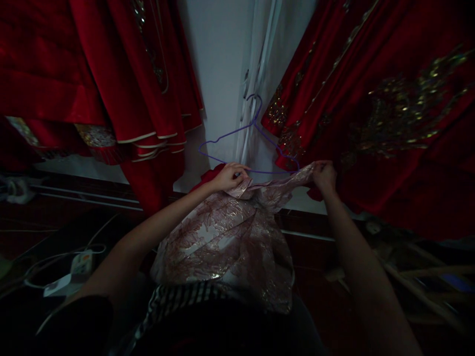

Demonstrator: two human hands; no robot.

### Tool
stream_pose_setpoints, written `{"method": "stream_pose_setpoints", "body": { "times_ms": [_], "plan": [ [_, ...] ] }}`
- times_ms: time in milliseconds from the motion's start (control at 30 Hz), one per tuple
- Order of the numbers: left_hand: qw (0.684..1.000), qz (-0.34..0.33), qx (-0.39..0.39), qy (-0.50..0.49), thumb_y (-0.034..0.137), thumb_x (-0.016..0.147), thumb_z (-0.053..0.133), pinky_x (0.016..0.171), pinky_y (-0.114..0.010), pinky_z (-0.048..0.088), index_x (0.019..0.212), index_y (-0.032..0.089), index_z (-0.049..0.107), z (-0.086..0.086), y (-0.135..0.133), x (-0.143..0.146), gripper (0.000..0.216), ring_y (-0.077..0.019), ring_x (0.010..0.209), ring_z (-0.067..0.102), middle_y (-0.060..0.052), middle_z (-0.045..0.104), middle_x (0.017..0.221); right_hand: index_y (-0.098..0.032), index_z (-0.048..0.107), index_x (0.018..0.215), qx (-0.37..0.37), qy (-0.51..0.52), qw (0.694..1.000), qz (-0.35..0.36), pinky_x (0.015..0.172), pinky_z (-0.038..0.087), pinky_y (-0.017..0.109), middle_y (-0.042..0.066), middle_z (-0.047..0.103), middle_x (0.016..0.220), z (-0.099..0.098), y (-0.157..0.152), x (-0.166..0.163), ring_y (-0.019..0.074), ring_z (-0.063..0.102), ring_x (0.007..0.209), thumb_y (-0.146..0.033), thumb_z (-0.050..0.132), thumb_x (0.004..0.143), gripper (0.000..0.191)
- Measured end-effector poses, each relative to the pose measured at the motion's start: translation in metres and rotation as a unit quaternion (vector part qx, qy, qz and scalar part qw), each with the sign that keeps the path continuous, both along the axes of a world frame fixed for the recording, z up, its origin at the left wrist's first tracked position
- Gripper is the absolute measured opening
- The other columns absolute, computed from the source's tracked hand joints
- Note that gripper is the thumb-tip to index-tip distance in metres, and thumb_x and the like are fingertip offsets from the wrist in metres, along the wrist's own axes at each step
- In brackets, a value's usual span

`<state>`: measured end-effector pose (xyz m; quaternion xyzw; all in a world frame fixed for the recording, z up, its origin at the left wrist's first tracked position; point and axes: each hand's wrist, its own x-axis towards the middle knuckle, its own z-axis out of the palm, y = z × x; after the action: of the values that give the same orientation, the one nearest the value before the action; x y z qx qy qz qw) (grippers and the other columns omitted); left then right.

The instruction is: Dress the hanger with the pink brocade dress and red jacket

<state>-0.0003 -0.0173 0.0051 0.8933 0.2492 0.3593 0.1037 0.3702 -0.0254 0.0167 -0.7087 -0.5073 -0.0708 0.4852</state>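
A pale pink brocade garment (226,232) with a shiny metallic pattern hangs down in front of me, close to my body. My left hand (233,177) pinches its upper edge, fingers and thumb together. Off to the right, my right hand (325,176) grips the other end of that edge, which is stretched out between the two hands. A purple wire hanger (256,122) is just behind and above the edge. Its lower bar passes close to my left fingers; whether they touch it I cannot tell.
Red garments with gold trim (148,123) hang on the left, and red cloth with gold sequins (401,113) hangs on the right. Behind the hanger is a pale wall or door (222,64). A white power strip (81,264) with a cable lies at lower left. Wooden bars (426,272) stand at lower right.
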Motion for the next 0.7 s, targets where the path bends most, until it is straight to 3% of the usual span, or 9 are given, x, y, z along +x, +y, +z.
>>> {"method": "stream_pose_setpoints", "body": {
  "times_ms": [267,500,700],
  "plan": [
    [1.0,0.01,0.013,0.013,0.022,0.084,0.052,0.101,-0.04,0.038,0.087,0.02,0.068,-0.003,0.002,-0.001,0.017,-0.0193,0.11,0.059,-0.005,0.065,0.121,-0.018,0.052,0.088,0.05,-0.029,0.997,0.047,0.081,0.048,0.044,0.015,0.064,0.089,0.013,0.001,-0.022,0.0272,0.062,0.083,-0.032,0.043,0.083,0.017],
    [0.997,-0.052,-0.02,-0.048,0.025,0.085,0.054,0.099,-0.037,0.041,0.082,0.018,0.067,-0.006,0.002,0.028,0.015,-0.0182,0.107,0.061,-0.006,0.066,0.118,-0.019,0.052,0.087,0.08,-0.072,0.99,0.09,0.084,0.045,0.045,0.014,0.064,0.091,0.033,0.016,-0.064,0.0272,0.06,0.086,-0.035,0.041,0.086,0.019],
    [0.991,0.001,-0.06,-0.116,0.033,0.089,0.049,0.091,-0.031,0.045,0.088,0.017,0.066,0.003,-0.003,0.029,0.023,-0.0172,0.098,0.064,-0.006,0.07,0.104,-0.021,0.047,0.096,0.078,-0.116,0.981,0.134,0.09,0.039,0.048,0.011,0.063,0.097,0.025,0.016,-0.093,0.0265,0.058,0.094,-0.04,0.03,0.093,0.025]
  ]
}}
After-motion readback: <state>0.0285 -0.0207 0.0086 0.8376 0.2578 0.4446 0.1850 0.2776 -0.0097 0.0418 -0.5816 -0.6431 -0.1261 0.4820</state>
